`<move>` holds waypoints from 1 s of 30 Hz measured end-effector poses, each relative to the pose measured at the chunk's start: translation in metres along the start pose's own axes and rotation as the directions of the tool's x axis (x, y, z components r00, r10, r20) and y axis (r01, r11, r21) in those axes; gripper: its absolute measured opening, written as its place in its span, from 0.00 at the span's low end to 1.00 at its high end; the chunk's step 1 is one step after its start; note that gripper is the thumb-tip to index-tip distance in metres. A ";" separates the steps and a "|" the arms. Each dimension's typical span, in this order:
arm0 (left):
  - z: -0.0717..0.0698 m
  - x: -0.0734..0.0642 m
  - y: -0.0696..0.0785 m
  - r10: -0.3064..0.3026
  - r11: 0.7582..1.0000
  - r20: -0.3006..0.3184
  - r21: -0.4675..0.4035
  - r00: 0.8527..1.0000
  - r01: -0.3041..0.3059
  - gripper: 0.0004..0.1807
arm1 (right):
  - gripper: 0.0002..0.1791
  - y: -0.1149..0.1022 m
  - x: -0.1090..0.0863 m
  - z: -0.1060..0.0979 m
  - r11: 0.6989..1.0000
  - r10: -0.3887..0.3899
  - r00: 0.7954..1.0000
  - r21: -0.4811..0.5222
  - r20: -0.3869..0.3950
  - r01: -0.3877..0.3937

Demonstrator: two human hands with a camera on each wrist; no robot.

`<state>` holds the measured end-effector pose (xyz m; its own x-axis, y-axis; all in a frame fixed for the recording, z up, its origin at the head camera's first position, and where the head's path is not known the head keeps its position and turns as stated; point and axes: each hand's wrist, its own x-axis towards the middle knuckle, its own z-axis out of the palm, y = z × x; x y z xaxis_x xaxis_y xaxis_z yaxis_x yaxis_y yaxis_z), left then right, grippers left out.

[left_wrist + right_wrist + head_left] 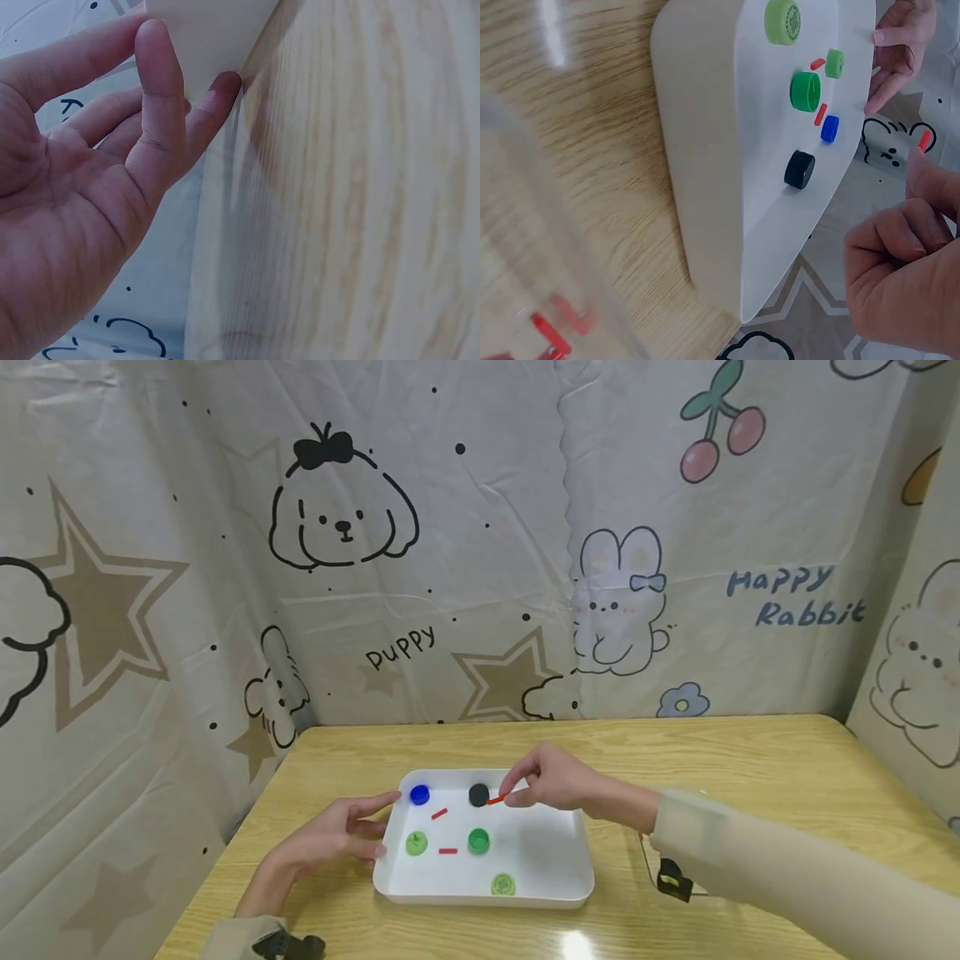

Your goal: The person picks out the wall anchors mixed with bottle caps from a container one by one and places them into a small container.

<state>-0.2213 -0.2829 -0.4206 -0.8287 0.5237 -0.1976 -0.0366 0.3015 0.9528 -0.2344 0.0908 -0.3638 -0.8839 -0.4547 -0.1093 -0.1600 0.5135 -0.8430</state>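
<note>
My right hand (pixel 551 779) is over the back of a white tray (pixel 480 900) and pinches a small red stick (pixel 497 799) between thumb and fingertips. The stick's end is close to a black bottle cap (pixel 478 794); whether they touch I cannot tell. My left hand (pixel 330 835) rests its outstretched fingers and thumb against the tray's left side. Also in the tray are a blue cap (pixel 419 794), a green cap (pixel 478 841) and two light green caps (pixel 416 842). Two other red sticks (pixel 447 851) lie among them.
A clear container (pixel 555 187) holding several red pieces (pixel 551 334) stands right of the tray, partly hidden under my right forearm in the head view. The wooden table (pixel 765 777) meets a printed curtain (pixel 480 568) at the back and sides.
</note>
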 end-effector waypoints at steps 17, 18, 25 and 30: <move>-0.001 -0.001 -0.004 -0.014 0.999 -0.008 -0.030 1.000 0.014 0.49 | 0.03 0.019 -0.026 -0.023 0.997 -0.076 0.996 -0.012 -0.040 0.075; -0.001 -0.001 -0.004 -0.016 0.999 -0.005 -0.035 1.000 0.016 0.49 | 0.03 0.021 -0.028 -0.025 0.997 -0.076 0.996 -0.009 -0.044 0.075; 0.001 0.000 -0.003 -0.019 0.999 0.006 -0.048 1.000 0.019 0.49 | 0.03 0.030 -0.042 -0.034 0.998 -0.055 0.996 -0.003 -0.071 0.055; 0.002 0.000 -0.003 -0.009 0.999 0.012 -0.048 1.000 0.009 0.49 | 0.04 0.037 -0.052 -0.041 0.999 -0.048 0.996 0.009 -0.075 0.049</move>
<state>-0.2201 -0.2823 -0.4233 -0.8216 0.5305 -0.2086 -0.0711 0.2677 0.9609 -0.2122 0.1632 -0.3674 -0.9056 -0.4231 -0.0291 -0.1988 0.4842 -0.8521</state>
